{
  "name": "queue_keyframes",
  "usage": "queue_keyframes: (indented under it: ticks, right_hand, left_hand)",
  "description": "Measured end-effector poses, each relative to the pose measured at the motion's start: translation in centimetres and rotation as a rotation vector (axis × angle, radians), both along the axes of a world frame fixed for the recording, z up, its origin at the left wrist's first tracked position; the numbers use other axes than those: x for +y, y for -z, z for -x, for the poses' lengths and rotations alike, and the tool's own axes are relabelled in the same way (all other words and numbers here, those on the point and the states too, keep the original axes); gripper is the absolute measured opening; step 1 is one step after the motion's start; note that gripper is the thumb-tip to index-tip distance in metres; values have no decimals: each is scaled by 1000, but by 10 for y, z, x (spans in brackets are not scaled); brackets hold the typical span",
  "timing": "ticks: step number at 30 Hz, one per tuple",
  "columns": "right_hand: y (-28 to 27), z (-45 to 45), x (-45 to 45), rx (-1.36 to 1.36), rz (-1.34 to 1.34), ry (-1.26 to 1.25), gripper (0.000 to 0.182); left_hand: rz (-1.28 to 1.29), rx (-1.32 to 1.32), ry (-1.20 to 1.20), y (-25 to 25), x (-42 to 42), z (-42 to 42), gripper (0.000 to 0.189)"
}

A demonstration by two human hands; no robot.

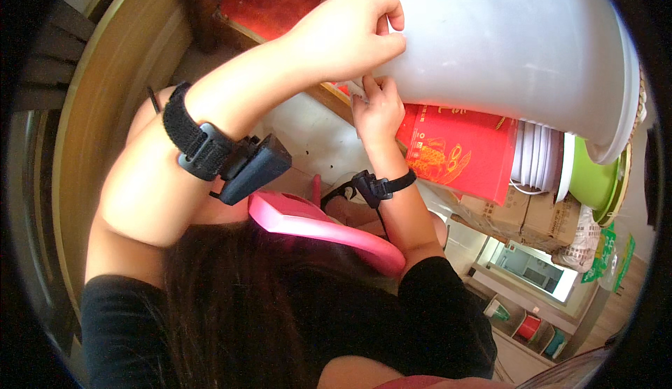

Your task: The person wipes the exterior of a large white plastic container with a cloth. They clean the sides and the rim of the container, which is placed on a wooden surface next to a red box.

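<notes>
My left hand (357, 34) is in front of the side of a large pale plastic tub (488, 37), its fingers curled and the thumb near the index finger; whether something thin is between them cannot be told. Just below it, my right hand (380, 108) is closed on a crumpled whitish piece of cloth or paper (359, 93). The cloth or paper is partly hidden by the fingers. Both forearms wear black straps with small dark devices. Close to my body, between the forearms, is a curved pink plastic object (325, 231).
Under the tub lie a red printed box (457, 147), a white stack (533, 152) and a green bowl (590, 173). A cardboard box (530, 218) is below them. A curved wooden panel (105, 100) stands at left, and a red surface (268, 3) at the top.
</notes>
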State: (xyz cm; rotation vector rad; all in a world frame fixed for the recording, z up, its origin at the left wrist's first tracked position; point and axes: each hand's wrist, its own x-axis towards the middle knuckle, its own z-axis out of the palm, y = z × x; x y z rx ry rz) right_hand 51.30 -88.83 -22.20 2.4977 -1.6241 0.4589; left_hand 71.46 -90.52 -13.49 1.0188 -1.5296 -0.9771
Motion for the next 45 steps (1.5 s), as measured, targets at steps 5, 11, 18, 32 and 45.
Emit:
queue_keyframes:
  ticks: [5, 11, 18, 32, 45]
  right_hand:
    - [-4, -4, 0, -11, -1, -18, 39]
    - [-32, -3, 1, -196, 73, -29, 36]
    - [5, 0, -2, 76, -19, -20, 36]
    - [23, 10, -6, 14, 122, -126, 38]
    - [55, 28, -7, 50, 87, -144, 41]
  left_hand:
    - [24, -19, -8, 4, -1, 4, 16]
    - [71, -58, -52, 11, -6, 1, 14]
    - [54, -33, -65, 12, -10, 3, 14]
    - [83, -176, -177, 24, -20, 17, 27]
    - [44, -171, -183, 29, -23, 26, 30]
